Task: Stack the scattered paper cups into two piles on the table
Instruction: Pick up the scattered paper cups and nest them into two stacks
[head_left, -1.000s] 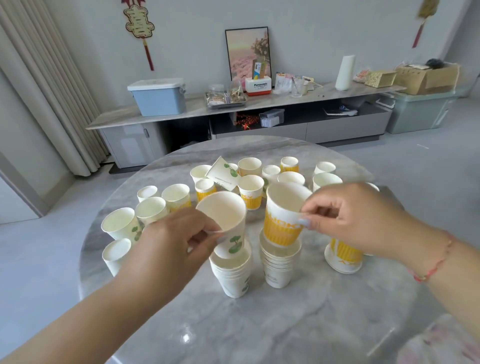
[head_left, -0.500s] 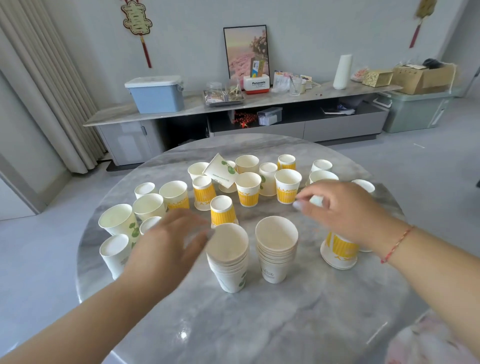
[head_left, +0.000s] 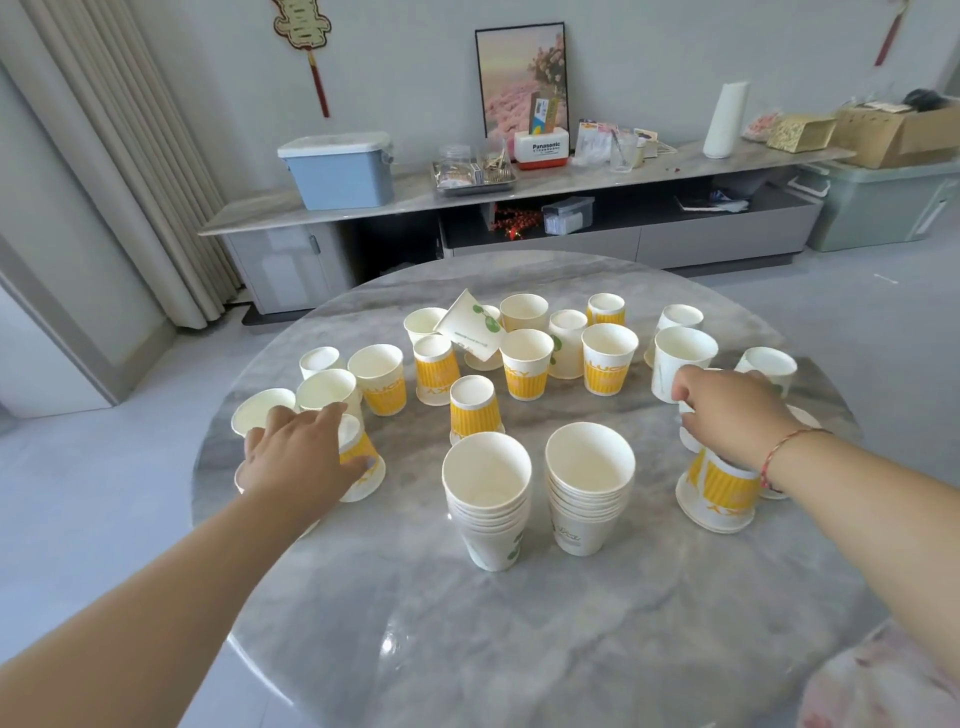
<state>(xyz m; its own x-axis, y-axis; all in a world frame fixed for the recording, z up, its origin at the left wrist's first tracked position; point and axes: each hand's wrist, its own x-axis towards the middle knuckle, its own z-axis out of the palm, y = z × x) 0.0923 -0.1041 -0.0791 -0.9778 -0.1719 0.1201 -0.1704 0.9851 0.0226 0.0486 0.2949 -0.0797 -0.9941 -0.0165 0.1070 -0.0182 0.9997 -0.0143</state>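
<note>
While both arms reach over the worktop (head_left: 519, 649), left hand (head_left: 298, 462) curls its fingers round an upturned yellow cup (head_left: 358, 465), right hand (head_left: 732, 415) pinches a white cup (head_left: 680, 361), two piles (head_left: 488, 499) between the fingers.

Under both hands the round table (head_left: 519, 649) is showing as polished grey marble, glossy and catching window glare. The two piles (head_left: 488, 499) between the hands are looking like thin matt white paper, smooth-walled with rolled rims. The upturned cup (head_left: 358, 457) under the left hand (head_left: 298, 457) is wearing a ribbed yellow paper sleeve, as is the upturned cup (head_left: 719, 493) just below the right hand (head_left: 732, 415). A thin red woven cord (head_left: 779, 452) is circling the right wrist.
</note>
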